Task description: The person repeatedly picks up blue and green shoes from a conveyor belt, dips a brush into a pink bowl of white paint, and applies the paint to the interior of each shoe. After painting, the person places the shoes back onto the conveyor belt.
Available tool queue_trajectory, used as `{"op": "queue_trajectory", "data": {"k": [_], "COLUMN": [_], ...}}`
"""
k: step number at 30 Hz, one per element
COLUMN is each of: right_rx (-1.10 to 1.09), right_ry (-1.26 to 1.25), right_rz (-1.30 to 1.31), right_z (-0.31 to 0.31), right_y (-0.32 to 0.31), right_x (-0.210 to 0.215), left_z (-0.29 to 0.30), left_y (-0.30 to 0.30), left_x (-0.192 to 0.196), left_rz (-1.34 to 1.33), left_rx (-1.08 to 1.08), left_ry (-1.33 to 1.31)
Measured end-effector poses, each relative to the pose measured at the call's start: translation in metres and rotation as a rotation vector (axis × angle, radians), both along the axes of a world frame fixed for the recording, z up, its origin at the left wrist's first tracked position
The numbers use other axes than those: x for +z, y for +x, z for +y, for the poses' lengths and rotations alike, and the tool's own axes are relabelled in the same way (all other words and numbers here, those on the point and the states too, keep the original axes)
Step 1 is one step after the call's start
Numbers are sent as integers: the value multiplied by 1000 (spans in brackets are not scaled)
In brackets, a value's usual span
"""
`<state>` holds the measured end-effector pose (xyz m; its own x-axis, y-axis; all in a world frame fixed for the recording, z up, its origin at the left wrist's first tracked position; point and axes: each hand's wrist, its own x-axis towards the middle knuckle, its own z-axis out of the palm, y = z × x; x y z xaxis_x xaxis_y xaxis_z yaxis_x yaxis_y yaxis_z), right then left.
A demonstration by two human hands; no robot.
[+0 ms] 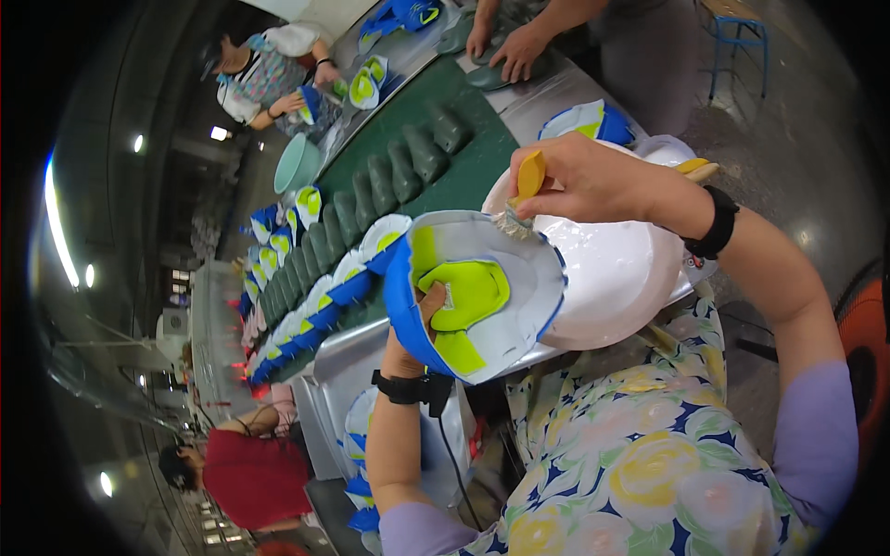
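My left hand (404,354) is closed on the edge of a blue shoe upper (530,306), its thumb pressed inside by the bright yellow-green tongue. The upper is spread open, with its pale lining turned up. My right hand (598,176) grips a brush (531,173) by its yellow handle. Its pale bristles touch the lining along the upper's far edge. Just right of the upper, and partly behind it, is a large white basin (630,278) with whitish liquid in it. Another yellow handle (697,169) shows at its rim, beyond my right wrist.
Dark shoe lasts (375,185) stand in a row on the green conveyor belt (482,139), beside a line of blue-and-white uppers (320,310). Another upper (589,120) lies beyond the basin. Co-workers' hands (510,56) handle dark pieces across the belt. An orange fan (867,352) stands at right.
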<state>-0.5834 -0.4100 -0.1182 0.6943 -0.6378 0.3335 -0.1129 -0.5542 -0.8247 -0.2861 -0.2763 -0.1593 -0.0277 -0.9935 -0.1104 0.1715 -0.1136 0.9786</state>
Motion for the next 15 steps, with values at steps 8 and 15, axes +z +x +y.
{"op": "queue_trajectory", "data": {"k": [8,15], "right_rx": [-395,-323], "right_ry": [185,507], "right_rz": [-38,-211], "right_z": [13,38], "right_y": [-15,2], "right_x": [-33,-55], "left_z": [-10,-12], "left_y": [-49,5], "left_x": [-4,-85], "left_rz": [-76,-809], "left_rx": [298,538], "left_ry": [-207,-446]}}
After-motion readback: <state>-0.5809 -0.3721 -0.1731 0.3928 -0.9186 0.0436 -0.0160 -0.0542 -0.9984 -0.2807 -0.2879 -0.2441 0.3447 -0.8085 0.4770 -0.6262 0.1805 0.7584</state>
